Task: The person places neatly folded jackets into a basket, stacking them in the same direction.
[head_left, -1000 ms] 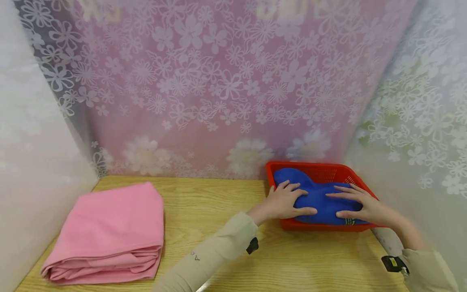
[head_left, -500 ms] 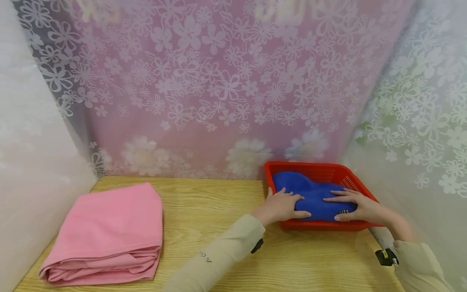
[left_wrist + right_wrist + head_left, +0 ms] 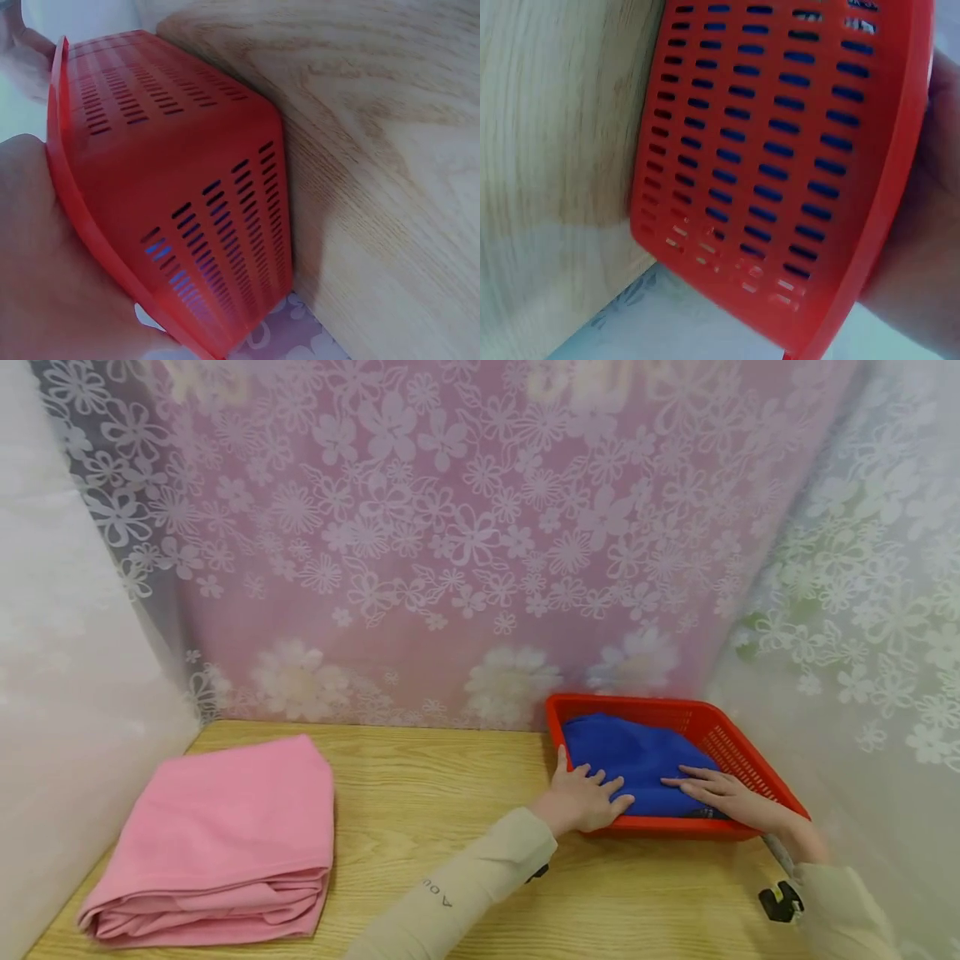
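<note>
Head camera, watched from my remote station: a blue cloth (image 3: 637, 752) lies inside the red basket (image 3: 678, 829), the person's left grip (image 3: 587, 798) resting on it, fingers spread, at the basket's near left corner, and the right grip (image 3: 726, 795) laid on it toward the basket's right end, fingers extended; I see neither pinching. A folded pink cloth (image 3: 240, 818) sits on the surface (image 3: 442, 777), well to the basket's left. I judge the blue cloth light, soft and floppy, likelier to bunch than slip; I would take hold at its two ends, several layers together, clear of the rim.
</note>
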The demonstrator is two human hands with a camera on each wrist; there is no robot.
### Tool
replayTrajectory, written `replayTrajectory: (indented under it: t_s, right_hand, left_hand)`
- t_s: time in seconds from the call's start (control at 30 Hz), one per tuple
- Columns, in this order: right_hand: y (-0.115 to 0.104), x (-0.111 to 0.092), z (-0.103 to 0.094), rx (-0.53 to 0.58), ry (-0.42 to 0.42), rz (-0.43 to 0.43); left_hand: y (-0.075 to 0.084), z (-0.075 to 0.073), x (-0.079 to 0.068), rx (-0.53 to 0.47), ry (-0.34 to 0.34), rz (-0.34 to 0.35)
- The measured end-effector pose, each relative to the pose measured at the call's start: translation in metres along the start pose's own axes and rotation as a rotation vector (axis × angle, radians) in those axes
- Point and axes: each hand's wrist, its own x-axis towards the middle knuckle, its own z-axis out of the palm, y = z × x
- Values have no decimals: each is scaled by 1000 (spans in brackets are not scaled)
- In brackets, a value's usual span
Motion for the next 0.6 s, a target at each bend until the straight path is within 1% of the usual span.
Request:
replayTrajectory:
  t_s: [0.07,0.13,0.17,0.2,0.23,0.27,0.33,0.4,0.47,0.5,0.57,0.6]
  right_hand:
    - [-2,2,3,-44,29,5]
    - [-7,5,5,-21,43,39]
    - [-10,6,6,18,55,106]
    - [-14,7,7,35,65,151]
    - [-17,8,8,27,78,177]
    - [-18,8,9,15,88,200]
    - [-20,7,13,-48,116,226]
    - [-20,5,19,-138,176,232]
    - [-20,4,25,-248,277,211]
    - [-21,4,27,-293,334,196]
    - [-23,5,31,-373,458,152]
    - [-25,6,33,-407,517,132]
  left_hand:
    - [2,0,0,17,-6,-13]
    - [5,0,-1,21,-11,-25]
    - [6,0,-1,21,-12,-31]
    - [7,1,-1,22,-13,-36]
    - [8,1,-1,21,-12,-40]
    - [9,2,-1,23,-11,-43]
    - [10,4,-2,23,-4,-47]
    - [11,7,-3,28,13,-49]
    - [12,9,-3,31,68,-43]
    - [11,11,-3,31,113,-38]
    - [10,14,-4,39,223,-16]
    - [9,15,-4,46,289,2]
